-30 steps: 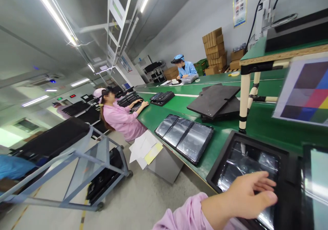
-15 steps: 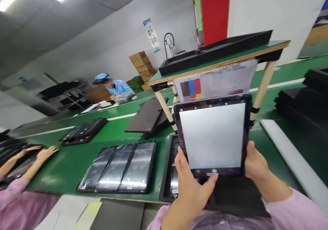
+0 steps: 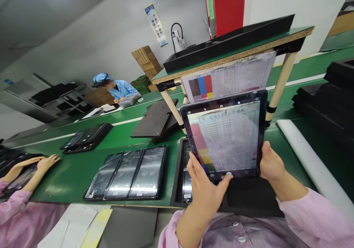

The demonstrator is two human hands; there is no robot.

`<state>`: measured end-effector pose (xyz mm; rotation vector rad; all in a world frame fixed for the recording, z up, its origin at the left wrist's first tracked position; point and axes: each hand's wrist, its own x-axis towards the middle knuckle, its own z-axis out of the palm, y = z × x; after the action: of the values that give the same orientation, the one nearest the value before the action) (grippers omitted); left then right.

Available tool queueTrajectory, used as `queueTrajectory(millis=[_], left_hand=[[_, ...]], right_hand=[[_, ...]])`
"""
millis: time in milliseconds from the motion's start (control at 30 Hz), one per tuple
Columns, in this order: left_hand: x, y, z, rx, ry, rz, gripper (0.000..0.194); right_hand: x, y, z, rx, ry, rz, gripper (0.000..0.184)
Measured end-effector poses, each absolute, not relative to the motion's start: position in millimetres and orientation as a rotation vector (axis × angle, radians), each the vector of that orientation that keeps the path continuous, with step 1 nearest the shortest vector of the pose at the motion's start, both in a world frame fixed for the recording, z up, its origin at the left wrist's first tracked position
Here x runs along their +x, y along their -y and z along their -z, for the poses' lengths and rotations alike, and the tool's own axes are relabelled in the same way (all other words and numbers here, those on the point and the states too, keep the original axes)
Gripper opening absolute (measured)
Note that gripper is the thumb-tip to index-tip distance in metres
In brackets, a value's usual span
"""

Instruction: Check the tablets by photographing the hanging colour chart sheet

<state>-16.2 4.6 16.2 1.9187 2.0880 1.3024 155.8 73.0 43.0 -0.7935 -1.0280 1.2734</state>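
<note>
Fingers (image 3: 196,166) of left hand (image 3: 206,192) and right hand (image 3: 272,167) gripped a black-framed rectangular tablet (image 3: 228,141), a black rectangular tray (image 3: 177,181) below held a glossy dark panel (image 3: 187,183)

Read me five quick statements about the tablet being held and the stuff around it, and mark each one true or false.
1. The left hand and right hand both hold the tablet. True.
2. The tablet's screen is switched off. False: it is lit, showing lines of text and coloured patches.
3. Three shiny dark panels lie side by side on the green bench. True.
4. The long white bar lies left of the tablet. False: it lies to its right.
5. A black tray sits on the raised shelf. True.
</note>
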Motion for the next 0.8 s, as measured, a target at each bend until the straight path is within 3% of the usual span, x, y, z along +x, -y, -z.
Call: queueTrajectory(millis=[233,433,500,633,800], left_hand=[[-17,-5,-12,1.902,-2.070,-1.309,0.135],[-18,-3,-10,1.794,-1.923,-1.438,0.128],[-22,-4,-10,1.672,-1.726,-1.565,0.116],[-37,-16,-10,1.073,-1.240,-1.821,0.069],[-50,-30,-12,0.578,-0.970,-1.587,0.057]], right_hand=[[160,-75,-34,-0.878,1.045,-1.259,0.067],[163,-76,-25,-0.925,1.035,-1.263,0.071],[163,-75,-24,-0.925,1.048,-1.264,0.073],[163,-68,-30,-0.908,1.087,-1.254,0.080],[171,-51,-47,-0.777,1.448,-1.120,0.073]])
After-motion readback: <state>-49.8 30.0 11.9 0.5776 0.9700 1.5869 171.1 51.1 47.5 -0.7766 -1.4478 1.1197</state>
